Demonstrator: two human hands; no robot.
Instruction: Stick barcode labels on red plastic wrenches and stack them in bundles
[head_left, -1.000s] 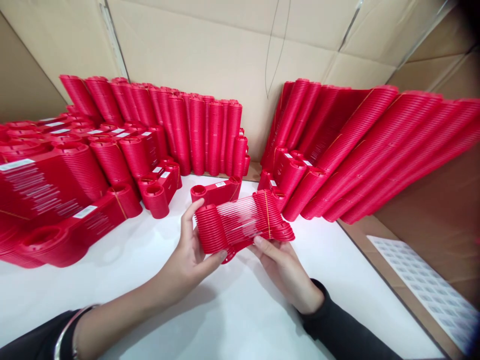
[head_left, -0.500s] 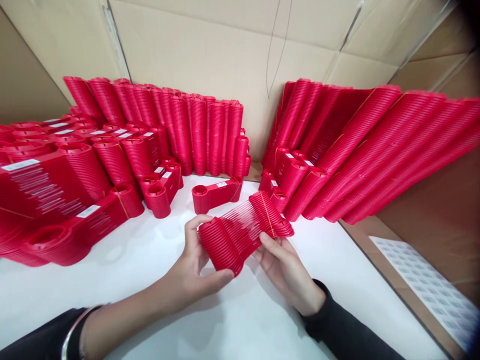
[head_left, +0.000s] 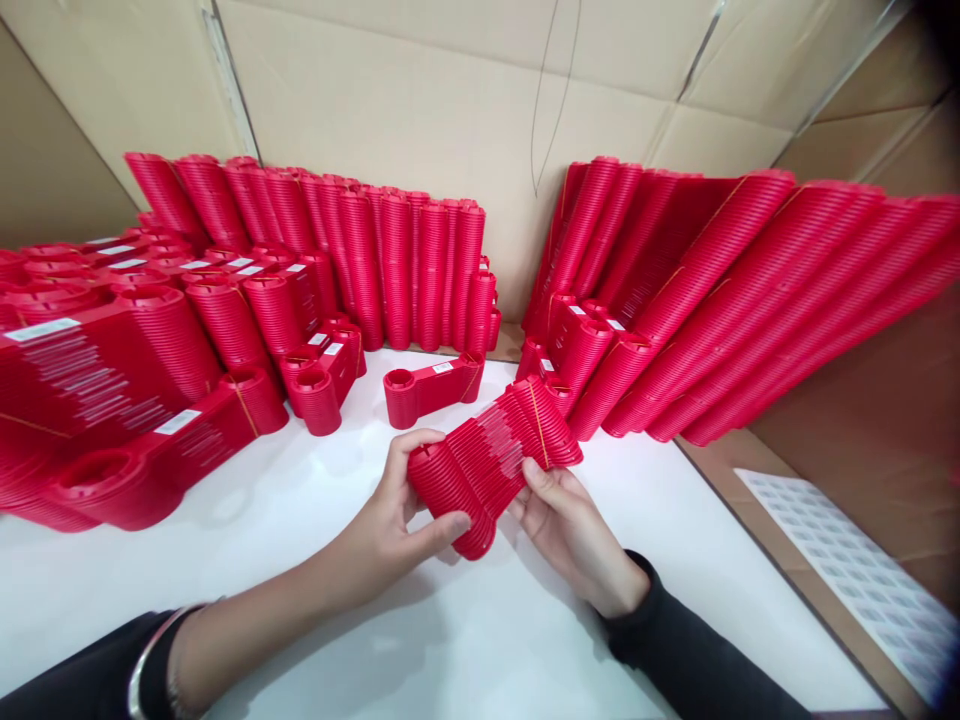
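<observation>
Above the white table I hold a stack of thin red plastic pieces (head_left: 495, 450) between both hands. It is tilted, its ribbed edges facing me, with a rubber band (head_left: 536, 420) around the right end. My left hand (head_left: 409, 520) grips the rounded left end, thumb in front and fingers behind. My right hand (head_left: 566, 520) pinches the lower edge near the band, thumb on top, other fingers partly hidden underneath. Just beyond stands a small banded red stack (head_left: 439, 388) with a white label on top.
Many banded red stacks (head_left: 247, 290) crowd the left and back of the white table (head_left: 375, 650). Taller stacks (head_left: 720, 300) lean at the right. A sheet of printed labels (head_left: 847, 560) lies on cardboard at the right, and a cardboard wall (head_left: 420, 100) closes the back.
The held stack's left end has shifted slightly right and down, and its layers look more evenly lined up. My left hand has moved a little right with it; the right hand has barely moved.
</observation>
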